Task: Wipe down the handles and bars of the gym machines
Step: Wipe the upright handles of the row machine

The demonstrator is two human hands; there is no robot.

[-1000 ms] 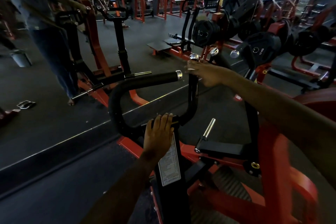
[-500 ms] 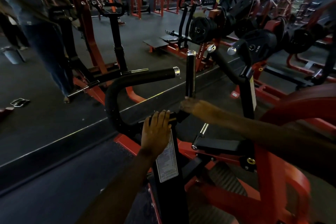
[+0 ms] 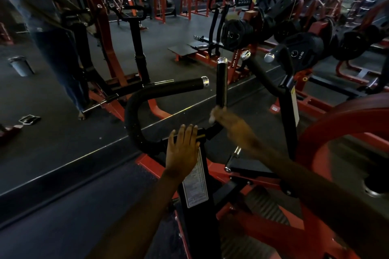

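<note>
Standing on a red frame [image 3: 147, 163] beside a dark rubber floor [image 3: 52, 143], the gym machine fills the lower middle of the view, its black central post [image 3: 200, 216] carrying a white label [image 3: 195, 183]. From the top of that post a curved black handle [image 3: 151, 94] loops out to the left and ends in a chrome cap [image 3: 204, 81], while an upright black handle [image 3: 221, 82], also chrome-capped, rises just to its right. A short chrome peg [image 3: 232, 159] sticks out of the black bracket low on the right, and a broad red arm [image 3: 336, 124] of the machine sweeps across the right edge. Beyond, a mirror wall shows red racks, another machine's black handles [image 3: 265, 75], and black weight plates [image 3: 303, 52], one marked 15 KG. At far left a blurred figure in jeans [image 3: 56, 52] appears in the mirror, with a grey bin [image 3: 21, 66] near it. The person's left hand [image 3: 182, 149] lies flat against the top of the central post, fingers straight and slightly spread, holding nothing, partly covering the label's upper corner. The right hand [image 3: 221, 116] is at the base of the upright handle, where that handle meets the post, its forearm crossing over the chrome peg and bracket. This hand is motion-blurred; its fingers seem wrapped at the bar's lower end, with a pale patch at the knuckles that may be a cloth, though the blur makes it impossible to tell whether the grip is truly closed round the bar.
</note>
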